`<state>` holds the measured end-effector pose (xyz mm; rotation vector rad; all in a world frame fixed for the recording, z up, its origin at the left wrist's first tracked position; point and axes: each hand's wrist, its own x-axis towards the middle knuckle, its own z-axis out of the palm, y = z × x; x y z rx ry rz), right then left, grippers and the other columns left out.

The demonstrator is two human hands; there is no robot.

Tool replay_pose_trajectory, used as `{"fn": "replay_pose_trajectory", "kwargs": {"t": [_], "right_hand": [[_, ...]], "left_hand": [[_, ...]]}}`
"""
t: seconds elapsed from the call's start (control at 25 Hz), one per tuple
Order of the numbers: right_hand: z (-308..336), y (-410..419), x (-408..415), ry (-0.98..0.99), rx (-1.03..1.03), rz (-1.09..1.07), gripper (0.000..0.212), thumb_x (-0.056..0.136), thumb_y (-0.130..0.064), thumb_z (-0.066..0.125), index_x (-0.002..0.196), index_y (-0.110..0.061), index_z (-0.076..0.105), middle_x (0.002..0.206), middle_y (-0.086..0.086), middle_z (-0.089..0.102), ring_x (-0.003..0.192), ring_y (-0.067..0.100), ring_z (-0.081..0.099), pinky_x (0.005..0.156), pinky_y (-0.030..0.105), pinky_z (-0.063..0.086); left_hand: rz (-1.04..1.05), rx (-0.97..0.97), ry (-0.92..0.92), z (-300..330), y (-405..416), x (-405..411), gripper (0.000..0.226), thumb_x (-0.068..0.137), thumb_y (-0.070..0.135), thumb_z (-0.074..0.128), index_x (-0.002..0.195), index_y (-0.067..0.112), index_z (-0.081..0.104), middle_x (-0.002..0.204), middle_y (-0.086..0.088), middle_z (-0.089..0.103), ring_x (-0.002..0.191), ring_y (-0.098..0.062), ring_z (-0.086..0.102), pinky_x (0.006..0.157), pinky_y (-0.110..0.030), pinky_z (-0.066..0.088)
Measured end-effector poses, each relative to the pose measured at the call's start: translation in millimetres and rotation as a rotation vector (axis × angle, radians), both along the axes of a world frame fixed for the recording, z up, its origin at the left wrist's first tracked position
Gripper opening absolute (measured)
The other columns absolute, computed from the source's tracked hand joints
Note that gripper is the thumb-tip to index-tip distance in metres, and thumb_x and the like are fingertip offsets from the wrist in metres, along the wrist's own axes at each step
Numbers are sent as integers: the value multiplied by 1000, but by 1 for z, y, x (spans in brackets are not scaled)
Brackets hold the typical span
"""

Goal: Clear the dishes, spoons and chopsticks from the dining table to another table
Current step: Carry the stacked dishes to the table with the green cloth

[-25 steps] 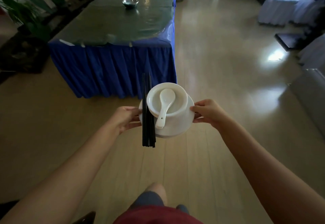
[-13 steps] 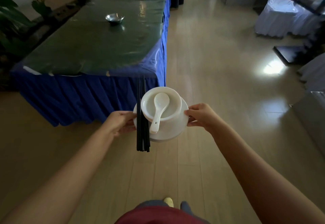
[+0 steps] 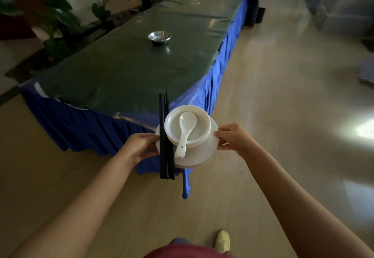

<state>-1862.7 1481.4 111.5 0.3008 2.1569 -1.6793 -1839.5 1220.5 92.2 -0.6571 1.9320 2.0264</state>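
One plate (image 3: 204, 152), one bowl (image 3: 187, 125), one spoon (image 3: 185, 133), black chopsticks (image 3: 166, 136)

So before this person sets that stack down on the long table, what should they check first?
1. Both hands grip the plate: the left hand and the right hand hold opposite rims. Ok.
2. The bowl sits level on the plate. Ok.
3. The spoon lies secure: its handle overhangs the bowl's rim. Cannot tell.
4. The chopsticks are loose across the plate and stick out at both ends; they could slide. Not ok.
5. Bare space on the table: the near end is free, and the metal bowl stands farther back. Ok.
6. The stack is over the tabletop: it seems to hang at the corner. Cannot tell.
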Motion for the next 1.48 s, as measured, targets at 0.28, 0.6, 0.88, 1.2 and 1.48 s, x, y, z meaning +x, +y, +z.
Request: {"fn": "replay_pose_trajectory", "kwargs": {"t": [0.28, 0.6, 0.88, 1.2, 1.48], "right_hand": [[14, 41, -187, -3, 27, 201, 20, 85, -2, 56, 98, 12, 62, 68, 11, 58, 61, 17, 61, 55, 26, 57], [-6, 30, -379, -4, 52, 366, 14, 84, 0, 56, 90, 9, 64, 58, 7, 53, 46, 11, 57, 46, 22, 55], [-23, -9, -521, -77, 40, 482, 25, 87, 3, 53, 101, 23, 52, 64, 8, 47, 53, 18, 50, 45, 22, 55], [-64, -66, -653, -165, 69, 728, 20, 89, 0, 52, 106, 6, 60, 67, 11, 58, 61, 18, 57, 66, 34, 56], [-81, -116, -760, -183, 113, 994, 12, 87, -2, 54, 88, -7, 65, 71, 6, 67, 61, 12, 66, 50, 21, 54]], "left_hand": [[272, 38, 0, 3, 55, -130, 19, 90, 1, 53, 74, 5, 64, 47, -1, 65, 42, -10, 61, 41, -22, 53], [481, 130, -16, -30, 57, -284, 20, 88, -2, 54, 72, 5, 64, 48, -4, 67, 42, -12, 64, 40, -24, 53], [628, 101, -66, -33, 43, -394, 17, 87, -2, 55, 75, 4, 64, 52, -4, 70, 46, -14, 67, 42, -26, 54], [807, 138, -135, -59, 27, -479, 8, 83, 0, 61, 89, 1, 66, 74, -12, 72, 56, -15, 70, 48, -26, 57], [966, 149, -135, -81, 26, -543, 8, 82, 8, 66, 83, 11, 74, 81, -8, 76, 75, -20, 73, 54, -24, 56]]}}
